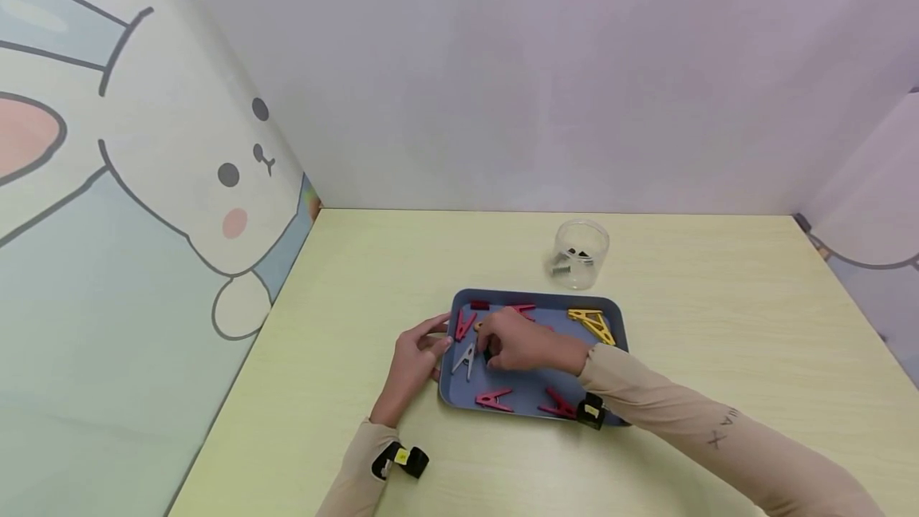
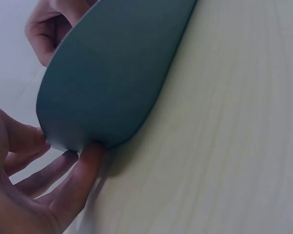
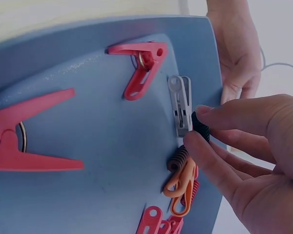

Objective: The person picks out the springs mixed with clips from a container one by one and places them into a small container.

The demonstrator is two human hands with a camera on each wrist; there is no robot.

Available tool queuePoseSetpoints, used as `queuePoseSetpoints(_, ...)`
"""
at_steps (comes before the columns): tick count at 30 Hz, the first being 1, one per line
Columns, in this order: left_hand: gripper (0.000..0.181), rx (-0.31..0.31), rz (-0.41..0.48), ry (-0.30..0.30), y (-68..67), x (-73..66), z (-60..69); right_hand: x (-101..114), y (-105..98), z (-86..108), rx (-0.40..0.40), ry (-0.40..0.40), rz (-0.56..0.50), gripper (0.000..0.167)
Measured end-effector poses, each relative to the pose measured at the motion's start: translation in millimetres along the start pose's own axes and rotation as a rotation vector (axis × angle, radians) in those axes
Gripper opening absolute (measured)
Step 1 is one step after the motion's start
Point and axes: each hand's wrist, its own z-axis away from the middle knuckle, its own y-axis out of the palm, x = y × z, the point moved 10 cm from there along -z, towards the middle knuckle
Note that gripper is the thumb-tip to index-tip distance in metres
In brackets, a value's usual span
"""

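At the left end of a blue-grey tray [image 1: 531,377], the left hand [image 1: 415,353] grips the rim, its thumb over the edge and fingers along the outer wall [image 2: 107,73]. Inside the tray, the right hand [image 1: 517,339] pinches a small black ridged piece [image 3: 201,127] between thumb and fingertip; its exact kind is hidden. Right beside it lies a grey clothespin [image 3: 180,105]. Close to the fingers are an orange clip [image 3: 181,185] and a dark brown ridged piece [image 3: 177,159]. A red clothespin [image 3: 142,68] lies farther along the tray.
Behind the tray stands a clear round container [image 1: 583,250] with several dark small pieces inside. Yellow clothespins [image 1: 592,324] lie in the tray's far right corner, more red clothespins [image 1: 495,400] along its near side. A wall closes off the table's back edge.
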Motion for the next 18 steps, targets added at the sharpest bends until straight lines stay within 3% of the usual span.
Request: queuePoseSetpoints(18,0.039,0.013,0.029,-0.005,1.3,-1.2,1.4,-2.6,-27.2,18.1,-0.079,0.000,-0.101,0.020)
